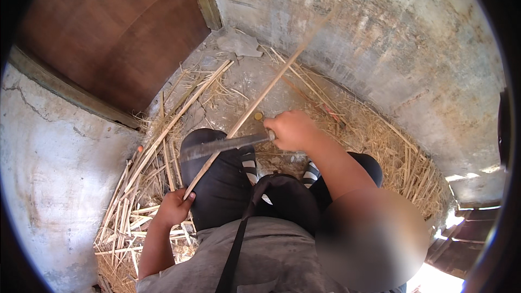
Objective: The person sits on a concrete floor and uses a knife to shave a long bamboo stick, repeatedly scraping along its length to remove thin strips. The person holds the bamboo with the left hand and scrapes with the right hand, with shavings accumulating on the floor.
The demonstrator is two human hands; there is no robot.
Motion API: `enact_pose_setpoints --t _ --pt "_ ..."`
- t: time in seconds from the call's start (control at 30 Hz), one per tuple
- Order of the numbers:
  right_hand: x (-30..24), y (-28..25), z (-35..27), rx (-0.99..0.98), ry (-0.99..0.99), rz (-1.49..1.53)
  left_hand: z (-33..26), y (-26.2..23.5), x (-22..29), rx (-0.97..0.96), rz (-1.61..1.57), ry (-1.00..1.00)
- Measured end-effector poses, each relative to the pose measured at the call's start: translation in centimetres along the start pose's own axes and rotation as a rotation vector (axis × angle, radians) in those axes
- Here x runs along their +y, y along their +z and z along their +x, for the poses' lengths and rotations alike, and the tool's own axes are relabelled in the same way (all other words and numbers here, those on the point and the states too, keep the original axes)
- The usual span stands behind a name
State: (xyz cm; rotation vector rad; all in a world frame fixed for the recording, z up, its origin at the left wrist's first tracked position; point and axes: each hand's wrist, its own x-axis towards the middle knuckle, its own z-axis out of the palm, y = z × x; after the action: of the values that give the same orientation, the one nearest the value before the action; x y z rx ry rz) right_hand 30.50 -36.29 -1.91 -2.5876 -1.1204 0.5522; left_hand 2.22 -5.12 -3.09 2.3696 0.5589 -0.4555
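Right grip (293, 130) forward on knife (230, 144); left grip (173, 207) pinching strip (259, 99).

The long, flat grey metal blade (230, 144) is smeared by motion, its tip lost against the black-trousered left knee (209, 201); whether it touches the long, thin, pale wooden strip (263, 93) cannot be told. Most of the blade's handle is hidden inside the right hand (293, 129). The strip's near end disappears into the left hand (175, 208), and its far end blurs into the stained, whitish wall (391, 54). A soft grey-brown oval blur (374, 241) hides the right shoulder. Dark legs partly cover the black-and-white striped footwear (249, 165). The lower edge cuts off the grey shirt (287, 249); the fisheye rim crops the reddish-brown door panel (119, 27). A small, round, yellowish object (258, 115) on the floor is too small to identify.
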Motion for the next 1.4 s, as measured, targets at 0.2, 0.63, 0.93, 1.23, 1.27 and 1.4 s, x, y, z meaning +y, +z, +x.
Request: enact_pose_setpoints --t 0.2,0.63,0.93,1.23,1.27,1.4 --pt "7.6 2.5 2.0 0.263 0.207 0.322 -0.2 0.8 -0.2 0.095 -0.006 0.058" --pt "6.6 2.8 2.0 0.122 0.210 0.322 0.1 0.3 -0.2 0.150 0.108 0.143" --pt "0.5 1.0 0.4 -0.020 0.032 0.089 -0.6 -0.9 2.1 0.104 0.164 0.045" --pt "6.2 1.9 1.8 0.100 0.179 0.303 -0.1 -0.8 0.9 0.098 0.073 0.010" --pt "5.9 2.2 1.5 0.150 0.171 0.285 0.0 -0.8 0.7 0.090 0.091 0.014" --pt "0.5 0.5 0.2 0.021 0.024 0.123 0.1 -0.1 0.5 0.135 0.095 0.083"
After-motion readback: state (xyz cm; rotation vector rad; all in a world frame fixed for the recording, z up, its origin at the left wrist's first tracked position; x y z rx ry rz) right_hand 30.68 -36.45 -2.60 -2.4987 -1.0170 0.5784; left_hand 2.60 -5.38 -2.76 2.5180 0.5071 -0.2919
